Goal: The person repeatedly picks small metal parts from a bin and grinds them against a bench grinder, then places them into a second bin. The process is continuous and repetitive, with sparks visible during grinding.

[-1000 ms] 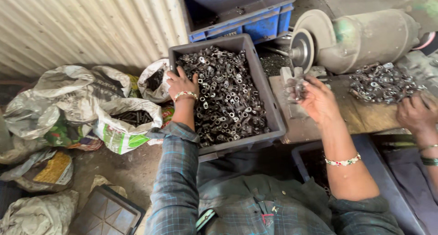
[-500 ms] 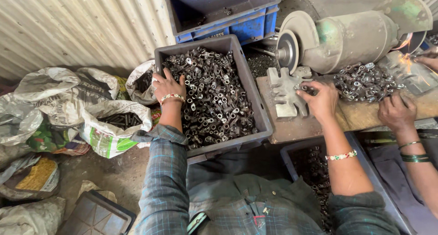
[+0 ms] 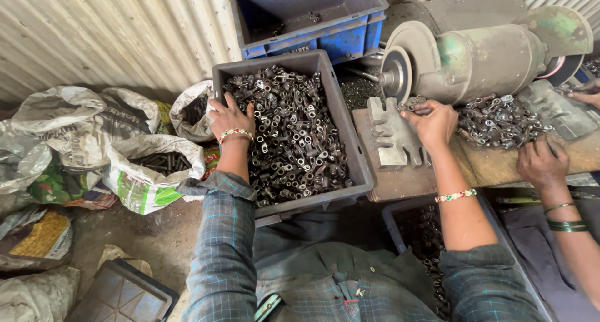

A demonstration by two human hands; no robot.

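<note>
The grey crate (image 3: 350, 166) is heaped nearly to its rim with small dark metal parts (image 3: 294, 141), so, judging by that, most of the stock is yet to be handled, while a smaller pile of like parts (image 3: 500, 119) lies on the wooden bench (image 3: 500, 166) at about two o'clock from the crate. The left hand (image 3: 231, 117) rests palm down on the crate's near-left corner, at roughly nine o'clock of the heap, its fingers (image 3: 220, 108) spread apart and lying on the topmost parts rather than clamped round any one of them; whether a piece sits under the palm cannot be told. The right hand (image 3: 434, 122) is at the bench, just at three o'clock from the notched metal block (image 3: 390, 134) and at six o'clock from the grinding wheel (image 3: 397, 72) of the green bench grinder (image 3: 494, 56); its fingers (image 3: 415, 114) are curled together toward the wheel and seem to pinch a small piece there, though the piece itself is too small to make out. A second person's hand (image 3: 542, 163) rests on the bench edge at four o'clock from the pile. A blue crate (image 3: 350, 34) stands nearly empty at twelve o'clock, and sacks (image 3: 144, 172) of parts lie at nine o'clock.
</note>
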